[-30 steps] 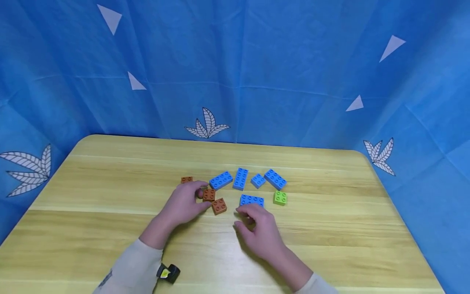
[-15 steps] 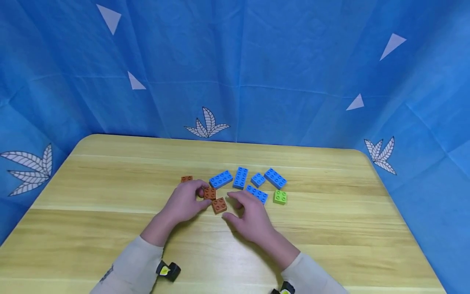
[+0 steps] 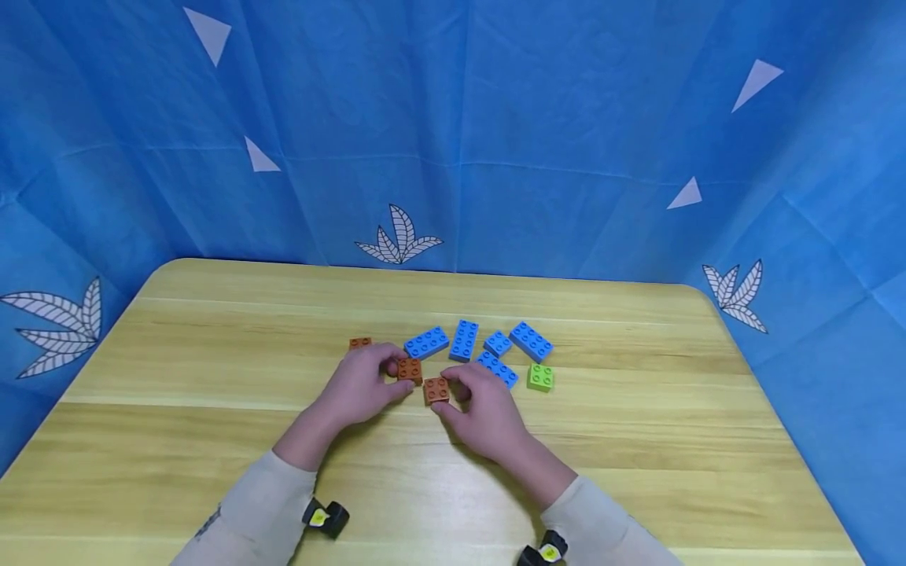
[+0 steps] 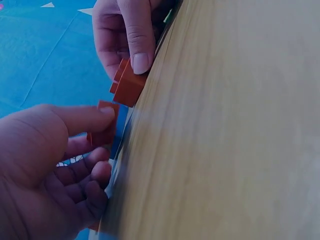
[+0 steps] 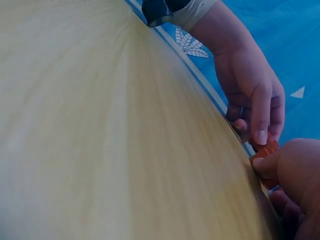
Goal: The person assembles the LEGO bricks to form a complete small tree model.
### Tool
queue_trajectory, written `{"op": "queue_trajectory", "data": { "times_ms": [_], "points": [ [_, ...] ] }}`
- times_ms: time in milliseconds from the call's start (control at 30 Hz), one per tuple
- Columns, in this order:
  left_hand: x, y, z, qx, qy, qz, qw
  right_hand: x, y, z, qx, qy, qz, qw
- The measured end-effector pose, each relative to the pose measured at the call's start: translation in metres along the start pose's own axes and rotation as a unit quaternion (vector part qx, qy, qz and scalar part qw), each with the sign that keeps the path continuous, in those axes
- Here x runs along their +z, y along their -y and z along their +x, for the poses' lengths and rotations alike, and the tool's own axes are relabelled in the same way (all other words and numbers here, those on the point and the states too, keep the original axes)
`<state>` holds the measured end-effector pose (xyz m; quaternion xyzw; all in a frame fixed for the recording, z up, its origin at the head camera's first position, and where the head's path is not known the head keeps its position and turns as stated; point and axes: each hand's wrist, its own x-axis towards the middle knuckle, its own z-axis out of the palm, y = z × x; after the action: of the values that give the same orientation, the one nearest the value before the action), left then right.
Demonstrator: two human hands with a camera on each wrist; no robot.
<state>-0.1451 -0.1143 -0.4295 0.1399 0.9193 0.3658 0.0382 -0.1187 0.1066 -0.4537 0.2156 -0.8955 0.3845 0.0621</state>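
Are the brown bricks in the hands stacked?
Unstacked: the left hand holds one brown brick, the right hand another brick, four bare studs each.

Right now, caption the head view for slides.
Left hand pinches a square brown studded brick; right hand pinches another brick.

Desk (image 3: 672, 440) has a pale yellow wood grain, rounded far corners and a soft whitish glare (image 3: 439, 495) on its near middle part. Blue cloth (image 3: 566, 118), creased and hanging in folds, backs the far edge and continues along the left and right edges. Prints: white leaf clusters (image 3: 402, 232) behind far edge, by far right corner, beside left edge; pale triangles (image 3: 210, 33) higher up.
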Motion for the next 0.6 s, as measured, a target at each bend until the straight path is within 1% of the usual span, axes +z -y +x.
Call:
{"op": "queue_trajectory", "data": {
  "times_ms": [100,333,467,600],
  "points": [
    [0.000,-0.003,0.000,0.004,-0.001,-0.019,0.9998,-0.002,-0.004,-0.001,-0.003,-0.007,0.005,1.0000],
    [0.004,-0.009,0.001,0.020,-0.006,-0.051,0.9985,-0.013,-0.014,0.000,-0.002,-0.020,-0.021,0.9996],
    [0.008,-0.013,0.005,0.039,0.006,-0.058,0.9976,-0.015,-0.018,0.002,0.000,-0.014,-0.021,0.9997],
    [0.012,-0.015,0.009,0.051,0.017,-0.054,0.9971,-0.014,-0.020,0.005,0.002,-0.011,-0.012,0.9999]
  ]
}}
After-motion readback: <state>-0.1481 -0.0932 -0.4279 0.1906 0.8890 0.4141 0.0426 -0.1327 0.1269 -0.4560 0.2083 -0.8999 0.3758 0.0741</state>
